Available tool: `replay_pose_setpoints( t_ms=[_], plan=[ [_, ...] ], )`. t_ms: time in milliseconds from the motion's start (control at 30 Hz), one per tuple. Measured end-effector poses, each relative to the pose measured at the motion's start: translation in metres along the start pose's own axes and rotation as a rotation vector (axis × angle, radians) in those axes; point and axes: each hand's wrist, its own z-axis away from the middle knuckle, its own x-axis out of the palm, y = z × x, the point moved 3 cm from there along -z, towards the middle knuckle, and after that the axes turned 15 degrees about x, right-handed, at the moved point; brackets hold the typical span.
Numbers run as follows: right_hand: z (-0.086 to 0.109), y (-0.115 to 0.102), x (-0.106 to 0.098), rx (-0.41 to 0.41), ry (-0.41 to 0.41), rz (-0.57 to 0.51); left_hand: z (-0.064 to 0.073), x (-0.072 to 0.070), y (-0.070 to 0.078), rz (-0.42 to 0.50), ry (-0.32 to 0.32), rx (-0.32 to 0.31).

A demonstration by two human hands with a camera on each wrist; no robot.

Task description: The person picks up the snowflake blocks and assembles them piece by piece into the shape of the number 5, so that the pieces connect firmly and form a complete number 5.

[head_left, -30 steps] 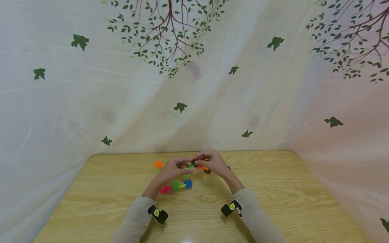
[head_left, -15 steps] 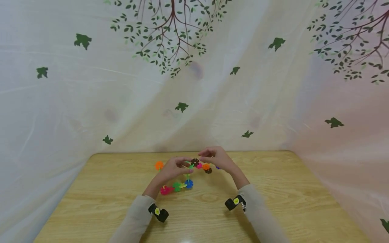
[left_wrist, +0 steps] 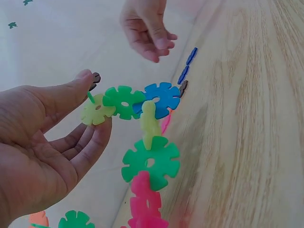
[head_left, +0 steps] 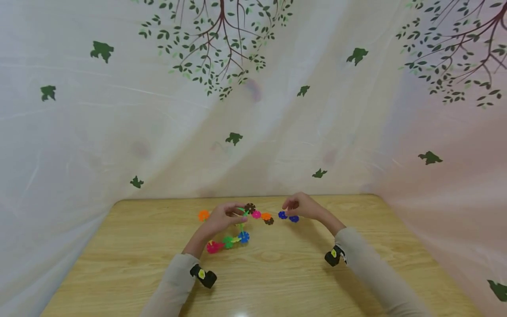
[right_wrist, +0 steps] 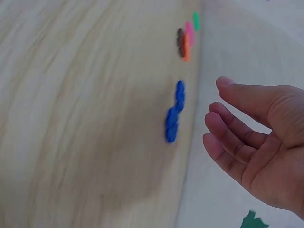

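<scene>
Backdrop cloth (head_left: 178,132): pale, behind and beside the bench, printed with leafy branches (head_left: 222,11) and dark green shapes (head_left: 234,138).
Bench (head_left: 273,277): wood-grain top, rounded far corners.
Sleeves (head_left: 168,281): two, light beige, entering at near left and near right.
Disc chain (left_wrist: 151,126): notched flower-shaped discs, in the far part of the bench, left of centre; near run, left to right, pink, green, pale yellow, blue.
Left hand (head_left: 222,219): over the chain; grip holding it at a pale yellow disc (left_wrist: 99,114), between thumb and fingers.
Right hand (head_left: 305,207): far right of the chain, raised, apart from the discs below; grip unoccupied, fingers loosely bent.
Wrist units (head_left: 203,276): two, black, one per wrist.
Dark brown disc (head_left: 250,208): at the left fingertips; whether joined to the chain, cannot tell.
Small discs, right of the left hand, left to right: pink disc (head_left: 256,214); orange disc (head_left: 266,216), brown disc (head_left: 269,221) overlapping it on the near side; two blue discs (head_left: 294,219), near the right hand.
</scene>
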Motion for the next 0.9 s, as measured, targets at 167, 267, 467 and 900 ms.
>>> replay_pose_setpoints(
  t_ms=[167, 267, 467, 900],
  plan=[
    [0.008, 0.020, -0.002, 0.048, -0.008, 0.060, -0.002, 0.001, 0.000, 0.004, 0.002, 0.021],
    [0.012, 0.026, -0.001, 0.062, -0.008, 0.073, -0.002, 0.002, -0.001, 0.003, 0.004, 0.024],
    [0.012, 0.034, 0.001, 0.083, -0.006, 0.049, -0.001, 0.002, -0.005, 0.055, 0.008, 0.003],
    [0.006, 0.046, 0.008, 0.089, 0.003, 0.022, -0.001, 0.005, -0.003, 0.034, -0.017, 0.025]
  ],
)
